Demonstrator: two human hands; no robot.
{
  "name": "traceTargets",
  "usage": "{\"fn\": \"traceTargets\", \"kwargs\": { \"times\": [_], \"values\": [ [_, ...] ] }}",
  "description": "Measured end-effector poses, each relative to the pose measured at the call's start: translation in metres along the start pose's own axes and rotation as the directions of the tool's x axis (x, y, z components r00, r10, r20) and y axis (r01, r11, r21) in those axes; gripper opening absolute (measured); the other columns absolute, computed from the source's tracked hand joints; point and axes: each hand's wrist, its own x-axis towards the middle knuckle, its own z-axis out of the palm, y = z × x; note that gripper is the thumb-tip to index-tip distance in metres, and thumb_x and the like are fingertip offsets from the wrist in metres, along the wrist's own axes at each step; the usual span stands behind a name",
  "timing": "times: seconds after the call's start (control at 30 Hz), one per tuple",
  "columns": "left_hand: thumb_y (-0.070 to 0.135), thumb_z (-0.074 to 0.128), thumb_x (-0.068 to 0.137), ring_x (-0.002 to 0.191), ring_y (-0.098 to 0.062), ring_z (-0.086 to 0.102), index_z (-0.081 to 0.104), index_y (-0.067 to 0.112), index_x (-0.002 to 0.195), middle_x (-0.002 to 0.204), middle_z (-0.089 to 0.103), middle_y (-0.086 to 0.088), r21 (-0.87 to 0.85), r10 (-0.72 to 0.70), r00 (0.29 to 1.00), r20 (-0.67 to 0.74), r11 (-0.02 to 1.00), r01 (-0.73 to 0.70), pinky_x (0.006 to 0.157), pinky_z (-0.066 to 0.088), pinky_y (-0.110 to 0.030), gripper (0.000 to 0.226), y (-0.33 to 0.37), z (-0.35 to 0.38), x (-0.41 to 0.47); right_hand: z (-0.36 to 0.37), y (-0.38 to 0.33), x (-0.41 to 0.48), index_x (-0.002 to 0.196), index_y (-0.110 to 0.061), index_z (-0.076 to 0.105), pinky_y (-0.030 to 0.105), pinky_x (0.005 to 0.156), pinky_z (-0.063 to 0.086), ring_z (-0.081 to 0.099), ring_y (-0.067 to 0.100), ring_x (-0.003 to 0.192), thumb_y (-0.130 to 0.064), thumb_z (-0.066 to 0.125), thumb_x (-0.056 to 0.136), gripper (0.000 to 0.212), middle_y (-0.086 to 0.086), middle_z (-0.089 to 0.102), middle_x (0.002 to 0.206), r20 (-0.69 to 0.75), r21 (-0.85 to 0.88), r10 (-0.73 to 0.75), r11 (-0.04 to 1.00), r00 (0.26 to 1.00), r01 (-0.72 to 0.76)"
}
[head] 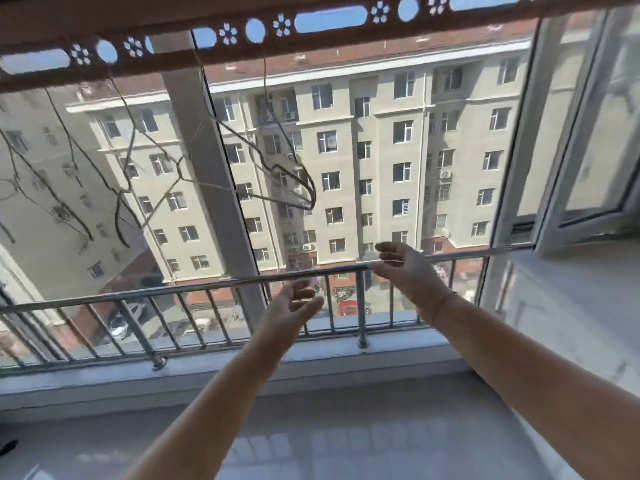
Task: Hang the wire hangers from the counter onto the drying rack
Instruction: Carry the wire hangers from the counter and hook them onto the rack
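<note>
Wire hangers [277, 167] dangle above and beyond both hands, thin stems running up to the perforated bar of the drying rack [322, 39] overhead. The nearest one hangs tilted, up past the left hand. More hangers [126, 157] sit further left of that hand, overlapping; count unclear. Left hand [294, 303] is raised, palm up, fingers loose, holding nothing. Right hand [401, 268] is a little higher, fingers spread and lightly bent, also holding nothing. Judgement: the nearest hanger is hung and the hands are free for another. To do it well, seat each hook fully in its own hole, let the wire settle before drawing the hands off, and keep it apart from the tangled neighbours to the left. Whether the hooks pass through the holes or over the bar's edge, I cannot tell. No container in view; only the bar's cut-outs hold anything. The surface [311, 445] lies under the forearms, the railing [207, 286] just beyond the hands.
</note>
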Motion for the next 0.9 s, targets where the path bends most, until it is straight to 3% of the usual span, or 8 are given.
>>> {"fn": "traceTargets", "kwargs": {
  "times": [0.13, 0.27, 0.37, 0.47, 0.73, 0.9],
  "values": [
    [0.038, 0.07, 0.078, 0.108, -0.01, 0.056, 0.044, 0.012, 0.131, 0.116, 0.057, 0.003, 0.048, 0.015, 0.983, 0.182, 0.999, -0.024, 0.091, 0.051, -0.025, 0.065, -0.012, 0.036, -0.019, -0.031, 0.027, -0.049, 0.123, -0.013, 0.054, 0.027, 0.088, 0.044, 0.052, 0.018, 0.108, -0.02, 0.07, 0.081, 0.045, 0.005, 0.057, 0.115, -0.086, -0.116, 0.015, 0.993, 0.996, -0.025],
    [0.033, 0.073, 0.078, 0.108, -0.009, 0.056, 0.047, 0.018, 0.127, 0.12, 0.058, 0.001, 0.073, 0.016, 0.952, 0.307, 0.997, -0.04, 0.098, 0.047, -0.032, 0.058, -0.016, 0.083, -0.041, -0.073, 0.049, -0.095, 0.127, -0.015, 0.051, 0.029, 0.091, 0.043, 0.05, 0.02, 0.115, -0.022, 0.072, 0.079, 0.053, 0.003, 0.053, 0.12, -0.198, -0.236, 0.045, 0.967, 0.979, -0.092],
    [0.03, 0.073, 0.078, 0.113, -0.012, 0.055, 0.047, 0.018, 0.131, 0.122, 0.058, 0.001, 0.073, 0.026, 0.917, 0.399, 0.996, -0.06, 0.102, 0.045, -0.038, 0.06, -0.018, 0.12, -0.056, -0.105, 0.058, -0.132, 0.127, -0.014, 0.051, 0.029, 0.092, 0.042, 0.049, 0.019, 0.114, -0.029, 0.074, 0.071, 0.062, 0.005, 0.052, 0.121, -0.306, -0.228, 0.113, 0.955, 0.945, -0.188],
    [0.024, 0.07, 0.082, 0.114, -0.01, 0.053, 0.047, 0.019, 0.132, 0.125, 0.057, 0.001, 0.067, 0.045, 0.873, 0.486, 0.994, -0.089, 0.103, 0.043, -0.034, 0.055, -0.015, 0.161, -0.064, -0.142, 0.07, -0.169, 0.124, -0.014, 0.051, 0.024, 0.092, 0.035, 0.044, 0.014, 0.113, -0.019, 0.072, 0.078, 0.051, 0.008, 0.05, 0.127, -0.418, -0.23, 0.132, 0.942, 0.899, -0.245],
    [0.025, 0.071, 0.08, 0.112, -0.008, 0.053, 0.049, 0.025, 0.128, 0.122, 0.057, 0.006, 0.038, 0.096, 0.706, 0.701, 0.984, -0.172, 0.089, 0.041, -0.017, 0.053, 0.01, 0.294, -0.066, -0.259, 0.103, -0.265, 0.127, -0.014, 0.048, 0.026, 0.094, 0.037, 0.044, 0.018, 0.124, -0.021, 0.07, 0.079, 0.054, 0.008, 0.047, 0.132, -0.709, -0.137, 0.229, 0.883, 0.667, -0.448],
    [0.031, 0.072, 0.079, 0.115, -0.009, 0.052, 0.049, 0.028, 0.127, 0.123, 0.057, 0.008, 0.002, 0.102, 0.575, 0.812, 0.984, -0.178, 0.097, 0.042, -0.027, 0.053, 0.029, 0.396, -0.078, -0.336, 0.112, -0.329, 0.126, -0.015, 0.049, 0.026, 0.092, 0.036, 0.044, 0.018, 0.124, -0.021, 0.068, 0.081, 0.05, 0.008, 0.047, 0.132, -0.826, -0.066, 0.254, 0.843, 0.503, -0.534]
  ]
}}
